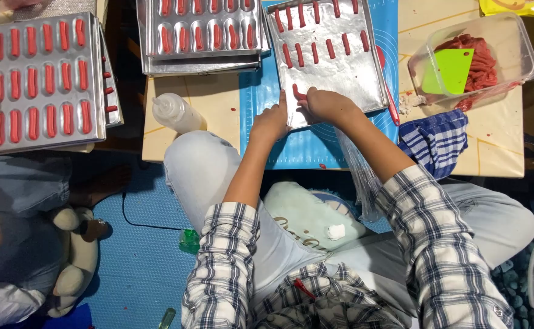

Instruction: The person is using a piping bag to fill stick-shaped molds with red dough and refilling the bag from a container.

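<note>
Foil-lined flat tray [340, 67] lies on the blue mat [316, 149] on the counter [498, 146], partly filled: two short rows of red strips at its far end, near half of the foil bare. Right hand [325, 105] at the tray's near edge, fingers curled and pinching a red strip [298, 93] onto the foil. Left hand [271, 122] beside it, fingers held together flat against the tray's near corner. Red paste remains in the clear tub [510, 52] with a green scraper [446, 72]. Moulded trays [42, 79] to the left look full. Judgement: roughly half of this tray left.
</note>
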